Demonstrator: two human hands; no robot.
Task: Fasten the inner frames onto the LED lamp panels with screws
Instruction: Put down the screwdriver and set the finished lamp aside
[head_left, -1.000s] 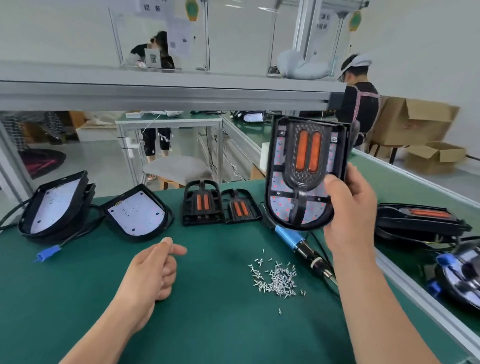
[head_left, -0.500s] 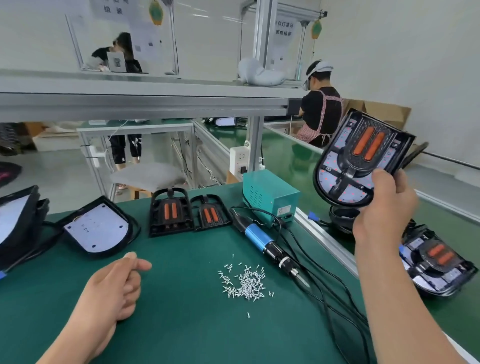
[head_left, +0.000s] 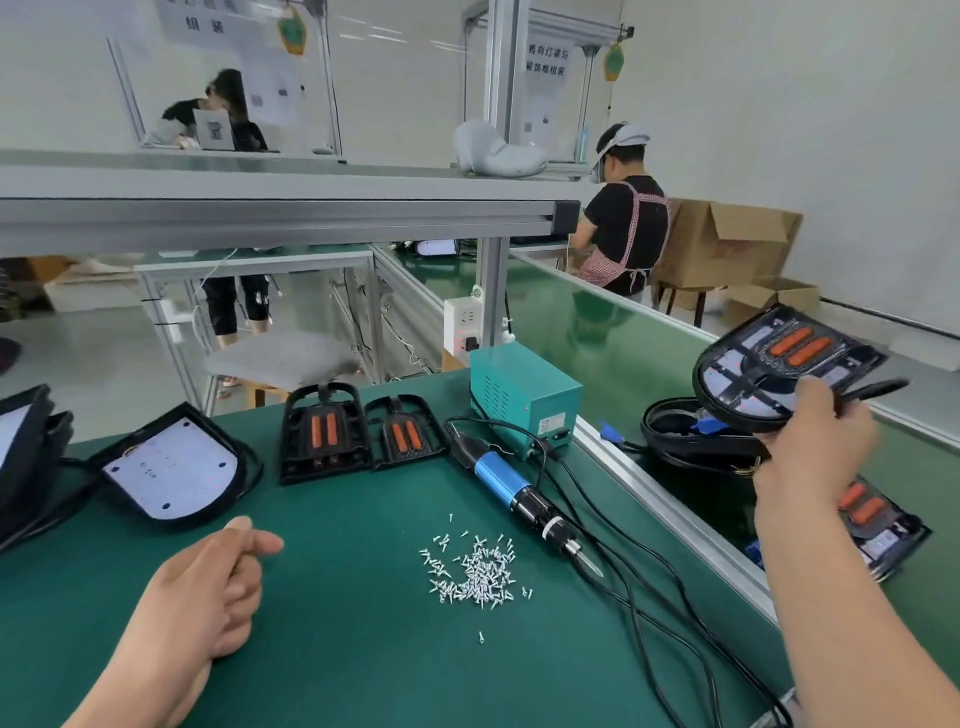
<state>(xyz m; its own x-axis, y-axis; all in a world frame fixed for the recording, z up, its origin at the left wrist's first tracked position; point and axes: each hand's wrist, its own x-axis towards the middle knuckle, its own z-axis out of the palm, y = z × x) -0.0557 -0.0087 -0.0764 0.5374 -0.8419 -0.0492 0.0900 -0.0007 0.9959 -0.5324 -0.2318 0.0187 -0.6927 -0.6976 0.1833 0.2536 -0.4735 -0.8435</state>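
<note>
1. At right edge of frame, tilted above conveyor (head_left: 623, 338): LED lamp panel (head_left: 774, 364), gripped by curled right hand (head_left: 815, 441).
2. Lower left: left hand (head_left: 202, 597) loosely curled, holding nothing.
3. Lower centre: screws (head_left: 475, 571).

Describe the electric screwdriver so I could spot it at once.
Start at the green bench top and find the teal box at its far right edge. The electric screwdriver lies just in front, beside the pile of screws. Unlike the flat black inner frames to its left, it is a slim rod with a bright blue barrel.
</note>
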